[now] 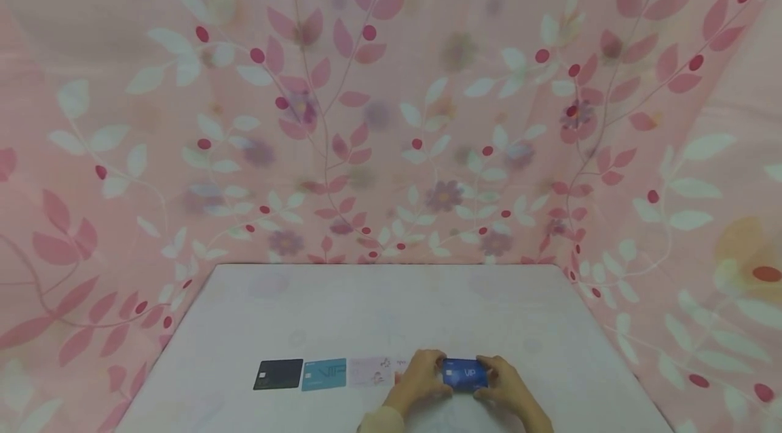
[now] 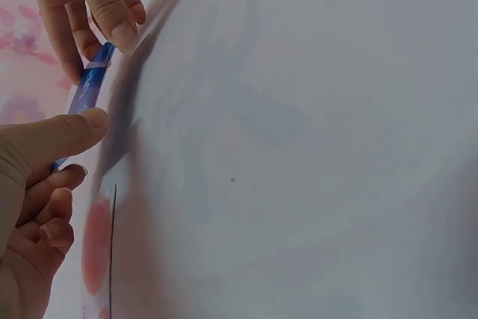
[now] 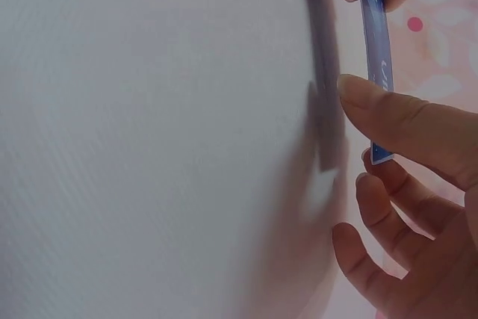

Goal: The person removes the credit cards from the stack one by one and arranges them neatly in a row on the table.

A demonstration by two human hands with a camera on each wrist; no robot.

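Observation:
A blue card marked "VIP" (image 1: pixel 466 374) is held between both hands, above the white table near its front. My left hand (image 1: pixel 423 377) pinches the card's left edge between thumb and fingers. At the opposite edge, my right hand (image 1: pixel 506 385) grips it the same way. Both wrist views show the blue card (image 2: pixel 89 89) (image 3: pixel 376 35) raised off the surface, with a shadow beneath. Left of the hands lie a black card (image 1: pixel 278 374), a teal card (image 1: pixel 324 374) and a pale pink patterned card (image 1: pixel 369 372) in a row. Another card (image 1: pixel 400 365) is mostly hidden behind my left hand.
The white table (image 1: pixel 391 304) reaches back to a pink curtain (image 1: pixel 391 114) with leaf and flower prints, which also hangs along both sides. The row of cards lies flat on the table's left front part.

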